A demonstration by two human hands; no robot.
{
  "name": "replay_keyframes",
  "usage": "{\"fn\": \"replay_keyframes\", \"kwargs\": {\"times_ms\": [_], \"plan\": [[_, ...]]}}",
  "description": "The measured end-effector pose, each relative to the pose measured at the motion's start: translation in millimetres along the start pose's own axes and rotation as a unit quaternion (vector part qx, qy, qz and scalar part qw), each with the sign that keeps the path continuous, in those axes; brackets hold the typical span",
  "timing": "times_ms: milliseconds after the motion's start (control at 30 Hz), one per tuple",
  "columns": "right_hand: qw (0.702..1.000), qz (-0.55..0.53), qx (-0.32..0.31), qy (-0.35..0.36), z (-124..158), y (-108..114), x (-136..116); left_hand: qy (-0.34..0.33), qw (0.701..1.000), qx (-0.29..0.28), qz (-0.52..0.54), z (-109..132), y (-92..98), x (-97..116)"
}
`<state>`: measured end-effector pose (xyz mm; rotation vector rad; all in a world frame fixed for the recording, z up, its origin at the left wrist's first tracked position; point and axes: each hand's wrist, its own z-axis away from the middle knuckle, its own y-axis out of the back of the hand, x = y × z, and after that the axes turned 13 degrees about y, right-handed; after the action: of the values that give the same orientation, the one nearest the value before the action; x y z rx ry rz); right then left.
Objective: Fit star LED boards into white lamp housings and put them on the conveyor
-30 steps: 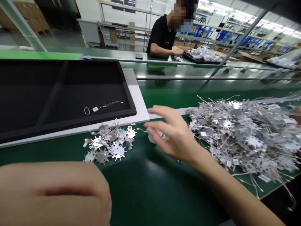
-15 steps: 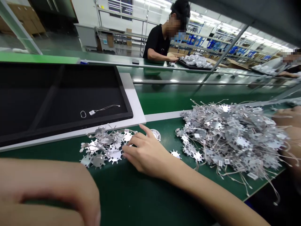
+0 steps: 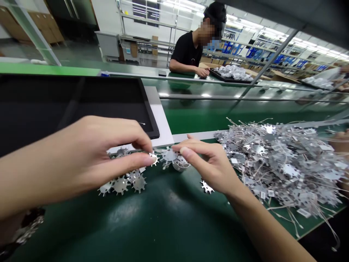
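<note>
My left hand [image 3: 89,153] is raised over the green bench, thumb and forefinger pinched on a small silver star-shaped metal disc [image 3: 154,158]. My right hand [image 3: 209,162] faces it, fingers pinched on another star disc [image 3: 169,155] with a thin wire between the two. Below them lies a small heap of the same discs [image 3: 124,182] and a white round cap [image 3: 180,165]. One loose disc [image 3: 206,187] lies by my right wrist.
A big pile of wired discs [image 3: 283,160] fills the right of the bench. A black tray [image 3: 81,102] on a white board sits at the back left. Across the conveyor a person in a black shirt [image 3: 188,51] works at another tray of parts.
My left hand has risen from the near edge into a pinch over the small heap. My right hand has lifted off the heap with a disc and met the left.
</note>
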<state>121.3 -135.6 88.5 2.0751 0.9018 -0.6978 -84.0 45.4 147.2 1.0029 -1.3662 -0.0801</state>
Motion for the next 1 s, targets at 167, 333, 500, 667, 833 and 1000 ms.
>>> {"fn": "replay_keyframes", "kwargs": {"times_ms": [167,333,500,667,833,1000], "plan": [[0.988,-0.119,0.042,-0.092,-1,5,0,-0.105,0.978,-0.072,-0.166,-12,-21.9,9],[0.981,-0.167,0.028,-0.095,-3,6,-1,-0.069,0.973,-0.12,-0.183,-12,-31.4,3],[0.98,-0.179,0.004,-0.082,-4,6,-4,-0.102,0.972,-0.133,-0.167,-20,-35.4,9],[0.982,-0.174,-0.026,-0.061,-3,6,-6,-0.122,0.967,-0.148,-0.169,-21,-34.8,11],[0.987,-0.138,-0.045,-0.069,-2,3,-9,-0.147,0.963,-0.125,-0.186,-21,-37.8,7],[0.984,-0.144,-0.044,-0.097,-2,1,-10,-0.244,0.935,-0.052,-0.25,-21,-45.7,3]]}}
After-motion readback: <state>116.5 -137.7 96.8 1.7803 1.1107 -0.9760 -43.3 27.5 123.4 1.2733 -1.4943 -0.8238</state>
